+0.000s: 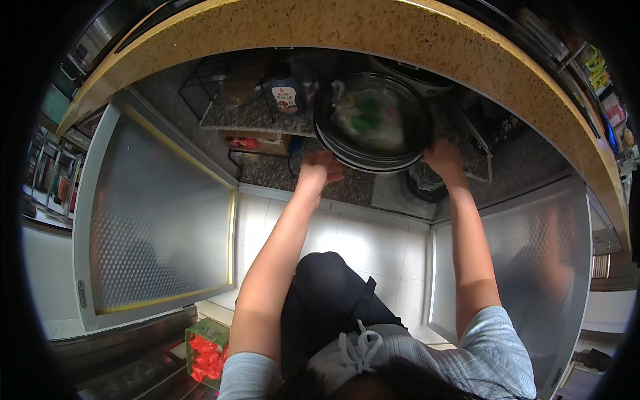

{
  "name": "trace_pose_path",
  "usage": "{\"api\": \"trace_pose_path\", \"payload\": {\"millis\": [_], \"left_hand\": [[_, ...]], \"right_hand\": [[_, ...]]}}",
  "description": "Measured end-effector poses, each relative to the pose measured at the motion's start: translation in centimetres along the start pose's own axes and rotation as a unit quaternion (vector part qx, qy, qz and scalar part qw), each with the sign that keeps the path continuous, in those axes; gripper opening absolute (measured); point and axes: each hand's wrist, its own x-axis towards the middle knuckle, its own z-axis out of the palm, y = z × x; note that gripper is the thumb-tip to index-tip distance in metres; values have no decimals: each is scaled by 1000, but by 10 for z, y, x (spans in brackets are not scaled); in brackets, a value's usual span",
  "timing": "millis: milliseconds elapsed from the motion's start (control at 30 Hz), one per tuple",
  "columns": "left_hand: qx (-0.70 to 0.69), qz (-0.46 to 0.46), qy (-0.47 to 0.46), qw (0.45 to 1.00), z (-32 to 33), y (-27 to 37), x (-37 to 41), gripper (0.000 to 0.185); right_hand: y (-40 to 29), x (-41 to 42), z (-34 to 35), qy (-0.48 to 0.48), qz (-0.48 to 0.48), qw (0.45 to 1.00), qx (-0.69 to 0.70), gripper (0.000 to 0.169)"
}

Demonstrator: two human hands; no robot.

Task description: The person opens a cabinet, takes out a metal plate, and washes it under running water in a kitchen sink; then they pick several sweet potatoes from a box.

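Observation:
A stack of round, dark-rimmed pans or basins [367, 161] sits inside the open cabinet, below the counter. In the top one lies a clear plastic bag [370, 112] with something green in it. My left hand [320, 169] is at the stack's lower left edge, its fingers apart; whether they touch the rim is unclear. On the other side, my right hand [445, 159] is closed at the rim, its fingertips partly hidden. Below that hand stands a dark round pot or bowl [425, 182], with what looks like clear plastic in it.
Cabinet doors stand open at left [160, 215] and right [515, 260]. A speckled counter edge [320, 27] arches overhead. A dark labelled bottle [286, 92] stands on a stone shelf [240, 117], above a cardboard box [260, 142]. A green box [206, 350] holds red items.

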Motion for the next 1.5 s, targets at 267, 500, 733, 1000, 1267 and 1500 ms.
{"api": "trace_pose_path", "payload": {"millis": [267,500,733,1000,1267,1500], "left_hand": [[-116,-6,-59,992,24,-25,-26,13],[-88,33,-39,995,25,-28,-26,11],[-99,20,-20,995,38,-23,-27,7],[-156,10,13,988,51,-31,-20,5],[-232,38,34,971,62,-35,-11,6],[-266,58,48,961,71,-34,-15,6]], "right_hand": [[-4,0,-2,-33,13,999,10,43],[-19,-9,-21,-97,36,992,76,39],[-10,-12,-24,-104,120,917,366,29],[-14,-19,-40,-110,132,857,486,25],[-20,-36,-34,-136,144,792,577,23],[-55,-80,-11,-212,139,702,665,22]]}}
